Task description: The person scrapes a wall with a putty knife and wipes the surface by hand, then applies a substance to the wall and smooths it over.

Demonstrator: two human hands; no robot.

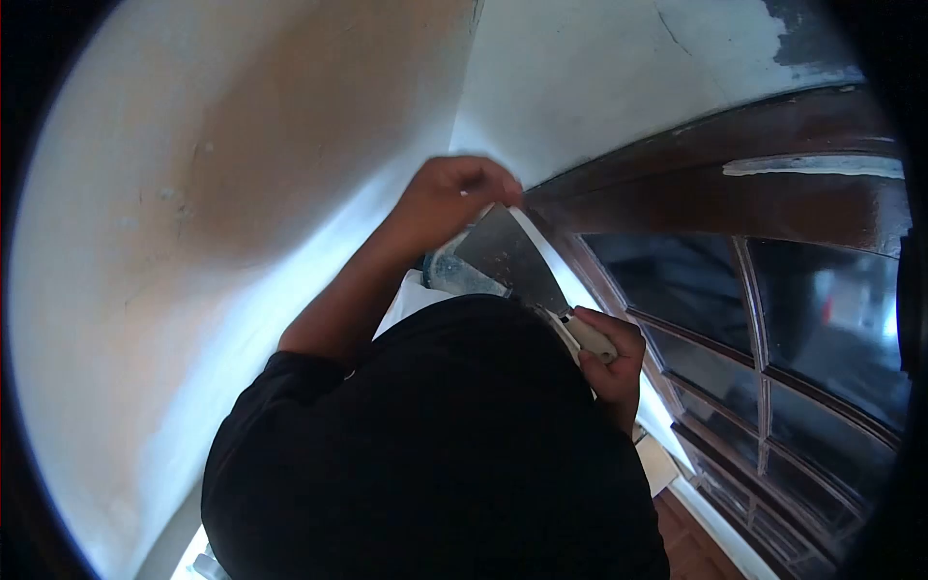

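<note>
My right hand (616,358) is wrapped around the pale handle of a putty knife (512,256), at the right side of my body. Its wide, grey, spotted blade points up and away from me. At the far end of the blade, my left hand (449,203) is closed in a pinch, fingertips right at the blade's corner. Beneath the blade, partly hidden by it and by my black shirt, shows a grey-blue object (462,277) smeared with pale material. A white surface (404,302) shows beside it.
A bare, patchy plaster wall (145,213) rises on the left and meets a pale wall (570,87) in a corner. Along the right runs a dark wooden frame (677,184) with glass panes (667,280). Reddish-brown flooring (691,536) shows at lower right, near a tan block (655,466).
</note>
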